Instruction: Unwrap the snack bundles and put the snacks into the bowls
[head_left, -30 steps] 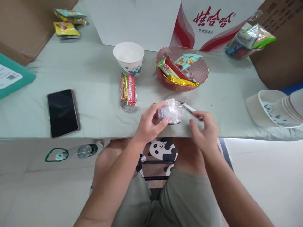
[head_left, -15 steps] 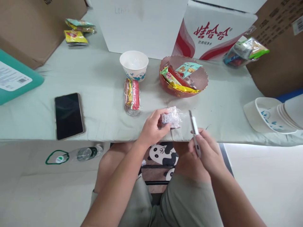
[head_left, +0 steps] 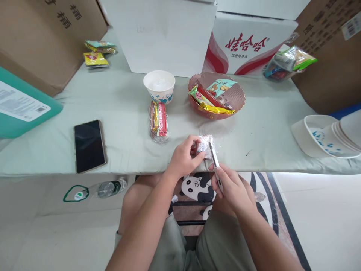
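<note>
My left hand [head_left: 186, 155] is closed around the left side of a small package wrapped in clear plastic [head_left: 205, 145], lying near the table's front edge. In my right hand [head_left: 227, 180] is a white utility knife [head_left: 214, 160], its blade out and its tip at the plastic on the package's right part. Whether the blade has gone through the plastic I cannot tell. Left of the package lies a plastic-wrapped bundle of snacks [head_left: 159, 122], just in front of a white paper bowl [head_left: 159, 84]. Behind the package stands a pink scalloped bowl [head_left: 238, 96] with several packaged snacks.
A phone [head_left: 89, 146] lies on the left, near a green jug [head_left: 34, 105]. White boxes [head_left: 160, 41] line the back. More snack packs [head_left: 96, 60] sit at the back left, and bagged snacks [head_left: 287, 64] at the back right. A white container [head_left: 303, 137] with stacked paper cups stands far right.
My right hand has moved left, bringing the knife from beside the package to its plastic wrap. My left hand still holds the package. The camera view has shifted slightly.
</note>
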`<state>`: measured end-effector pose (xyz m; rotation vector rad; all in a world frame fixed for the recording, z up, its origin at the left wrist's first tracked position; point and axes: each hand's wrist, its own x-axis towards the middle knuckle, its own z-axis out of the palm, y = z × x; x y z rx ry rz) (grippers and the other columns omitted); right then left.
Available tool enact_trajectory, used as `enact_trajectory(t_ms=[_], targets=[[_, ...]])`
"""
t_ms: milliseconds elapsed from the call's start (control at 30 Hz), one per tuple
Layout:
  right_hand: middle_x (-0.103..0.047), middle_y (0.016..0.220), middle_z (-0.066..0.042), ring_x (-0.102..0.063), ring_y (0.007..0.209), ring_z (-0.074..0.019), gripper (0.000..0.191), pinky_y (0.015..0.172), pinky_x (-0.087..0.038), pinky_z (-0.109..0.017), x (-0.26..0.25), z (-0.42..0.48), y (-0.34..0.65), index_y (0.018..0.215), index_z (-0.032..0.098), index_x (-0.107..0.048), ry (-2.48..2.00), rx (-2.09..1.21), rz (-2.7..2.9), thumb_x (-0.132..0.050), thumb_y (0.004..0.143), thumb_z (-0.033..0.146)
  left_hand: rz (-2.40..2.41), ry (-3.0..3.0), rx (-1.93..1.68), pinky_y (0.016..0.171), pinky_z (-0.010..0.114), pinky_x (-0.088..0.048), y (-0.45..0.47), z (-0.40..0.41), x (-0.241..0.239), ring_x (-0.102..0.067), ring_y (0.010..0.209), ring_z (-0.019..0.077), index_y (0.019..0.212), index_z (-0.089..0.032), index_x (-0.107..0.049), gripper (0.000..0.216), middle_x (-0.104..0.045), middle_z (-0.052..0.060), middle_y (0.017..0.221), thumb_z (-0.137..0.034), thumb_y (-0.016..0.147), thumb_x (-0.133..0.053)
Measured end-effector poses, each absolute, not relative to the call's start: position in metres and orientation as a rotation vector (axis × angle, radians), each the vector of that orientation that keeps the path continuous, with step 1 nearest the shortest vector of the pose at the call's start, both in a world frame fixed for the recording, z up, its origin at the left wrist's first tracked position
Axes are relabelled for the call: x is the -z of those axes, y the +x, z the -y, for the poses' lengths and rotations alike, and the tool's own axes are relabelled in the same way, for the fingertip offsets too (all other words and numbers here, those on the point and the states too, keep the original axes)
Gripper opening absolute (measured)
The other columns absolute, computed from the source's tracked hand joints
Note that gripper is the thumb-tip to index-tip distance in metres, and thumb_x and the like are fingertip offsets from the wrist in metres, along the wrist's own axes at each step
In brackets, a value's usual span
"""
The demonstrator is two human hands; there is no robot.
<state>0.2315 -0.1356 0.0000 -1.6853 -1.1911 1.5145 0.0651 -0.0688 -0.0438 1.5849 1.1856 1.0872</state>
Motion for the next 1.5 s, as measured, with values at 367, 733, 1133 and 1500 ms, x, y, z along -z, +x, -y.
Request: enact_trajectory(t_ms=[367,733,1133,1500], targets=[[-0.055,0.057,0.005,-0.039,0.039,-0.009,0.054,0.042,-0.029,-0.023,0.023,0.173,0.234,0.101,0.019,-0.053,-1.617,-1.684,1.061,-0.049,0.088,0.071,-1.214,1.467,-1.044,0.067,0.024,-0.054,0.069,0.068,0.039,-0.06,0.067,0.0103,0.098,-0.024,-0.048,0.029,-0.056,-0.004,0.081,-0.032,0.078,-0.067],[-0.062,0.087,-0.008,-0.061,0.089,-0.0248,0.027,0.082,-0.052,-0.04,0.001,0.091,0.286,0.092,0.023,-0.071,-1.684,-0.685,1.53,-0.049,0.089,0.04,-1.383,1.487,-1.085,0.057,0.022,-0.04,0.07,0.071,0.036,-0.046,0.056,0.0081,0.095,-0.024,-0.046,0.031,-0.048,-0.008,0.071,-0.035,0.074,-0.066],[-0.067,0.115,-0.013,-0.064,0.097,-0.0291,0.037,0.083,-0.048,-0.041,0.031,0.047,0.294,0.122,0.023,-0.075,-1.862,-0.464,1.9,-0.052,0.095,0.034,-1.548,1.594,-1.026,0.058,0.025,-0.037,0.078,0.07,0.036,-0.044,0.055,0.0104,0.095,-0.024,-0.047,0.03,-0.045,-0.008,0.066,-0.035,0.072,-0.063],[-0.067,0.11,-0.013,-0.058,0.103,-0.028,0.032,0.092,-0.04,-0.042,0.048,0.054,0.258,0.11,0.021,-0.074,-1.678,-0.157,1.769,-0.048,0.092,0.024,-1.575,1.663,-1.052,0.06,0.027,-0.039,0.079,0.073,0.034,-0.045,0.055,0.0119,0.093,-0.024,-0.048,0.026,-0.046,-0.008,0.064,-0.034,0.073,-0.061]])
